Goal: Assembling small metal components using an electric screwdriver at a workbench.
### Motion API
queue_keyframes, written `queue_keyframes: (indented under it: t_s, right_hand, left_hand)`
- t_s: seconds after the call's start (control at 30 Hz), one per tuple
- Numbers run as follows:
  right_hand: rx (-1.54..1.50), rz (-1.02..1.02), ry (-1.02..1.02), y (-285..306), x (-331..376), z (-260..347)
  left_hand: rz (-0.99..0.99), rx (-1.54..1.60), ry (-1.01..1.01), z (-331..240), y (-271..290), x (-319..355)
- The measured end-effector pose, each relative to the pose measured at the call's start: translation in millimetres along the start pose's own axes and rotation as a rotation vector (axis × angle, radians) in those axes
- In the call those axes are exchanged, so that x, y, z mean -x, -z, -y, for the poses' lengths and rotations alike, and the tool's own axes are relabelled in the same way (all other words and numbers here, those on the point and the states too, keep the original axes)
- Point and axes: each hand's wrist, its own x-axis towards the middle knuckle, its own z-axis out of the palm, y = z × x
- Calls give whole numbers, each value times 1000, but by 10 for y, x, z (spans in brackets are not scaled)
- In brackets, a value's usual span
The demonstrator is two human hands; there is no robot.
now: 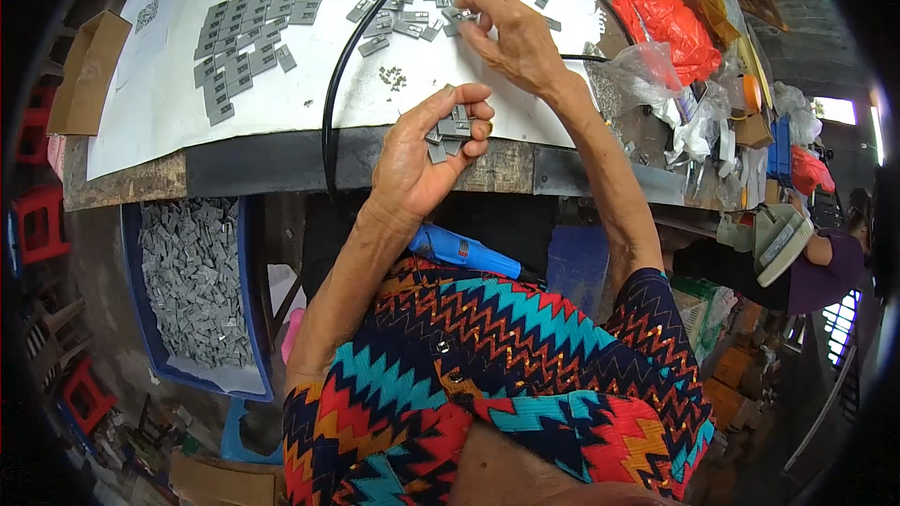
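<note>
Several small flat grey plastic pieces [454,131] lie stacked in my left hand [412,150], whose fingers curl round them just above the table's front edge. Farther off and to the right, my right hand [523,45] has its thumb and forefinger closing on a grey plastic piece [461,18] at the edge of a loose scatter of like pieces [409,28]. Between the hands and to their left is a small heap of tiny brass-coloured parts [393,79]. Overlapping rows of grey pieces [253,23] cover the left of the white tabletop [314,98].
Black cables [340,70] cross the table. A blue power screwdriver [464,251] rests at my lap. A blue bin [261,319] full of grey pieces stands below left. A cardboard box [89,75] sits at the left; red plastic bags [666,28] crowd the right. Another person [825,267] is at far right.
</note>
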Motion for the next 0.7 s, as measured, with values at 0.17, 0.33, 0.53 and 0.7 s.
queue_keyframes:
  t_s: [0.17,0.33,0.53,0.7]
  right_hand:
    - [123,-8,45,-141,-73,-91]
    - [108,42,9,-123,-35,-96]
    - [49,20,61,-55,-14,-76]
    - [-350,63,-66,199,90,48]
  left_hand:
    - [-31,-24,-9,-11,-12,3]
    - [-5,-25,-16,-1,-16,-4]
    - [-4,-27,-9,4,-7,-7]
    - [-39,-28,-28,1,-62,-2]
